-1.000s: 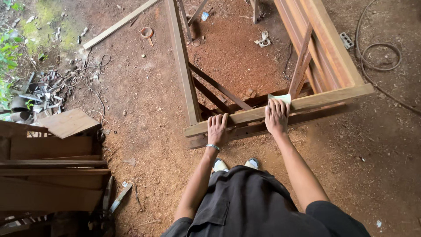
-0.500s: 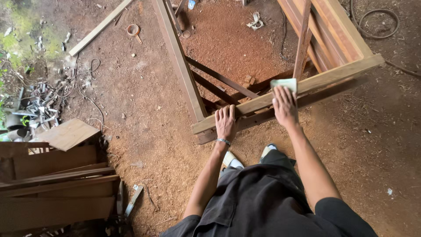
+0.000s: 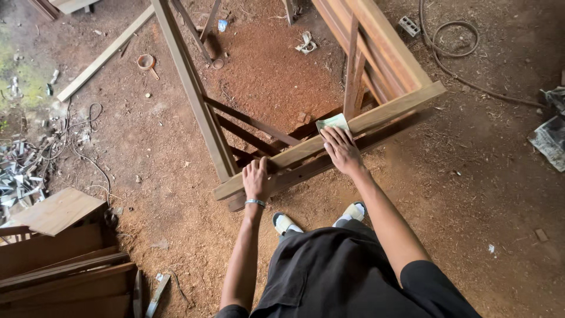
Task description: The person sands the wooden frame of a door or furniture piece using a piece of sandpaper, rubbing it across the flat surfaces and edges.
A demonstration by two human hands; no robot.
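A wooden frame point(image 3: 306, 88) is seen lying on the sawdust-covered ground point(image 3: 471, 194), with its near rail point(image 3: 376, 118) running at a slant from lower left to upper right. Both arms are stretched forward and downward from the body, elbows nearly straight.

The left hand point(image 3: 256, 179) is laid palm down on the rail close to the frame's near left corner, fingers spread slightly and curled over the far edge of the wood; a firm clench cannot be made out. A bracelet point(image 3: 255, 202) is worn at that wrist.

The right hand point(image 3: 341, 150) is pressed flat, fingers extended and pointing away from the body, on a pale green sheet of sandpaper point(image 3: 333, 122). The sheet is held against the top of the rail near its middle, just beside an upright slat point(image 3: 352, 70) of the frame; only its far edge shows beyond the fingertips.

Two white shoes point(image 3: 318, 218) are placed just below the rail. A stack of boards point(image 3: 59, 265) lies at the lower left, a loose plank point(image 3: 106, 54) at the upper left, and a coiled cable point(image 3: 453, 53) at the upper right.
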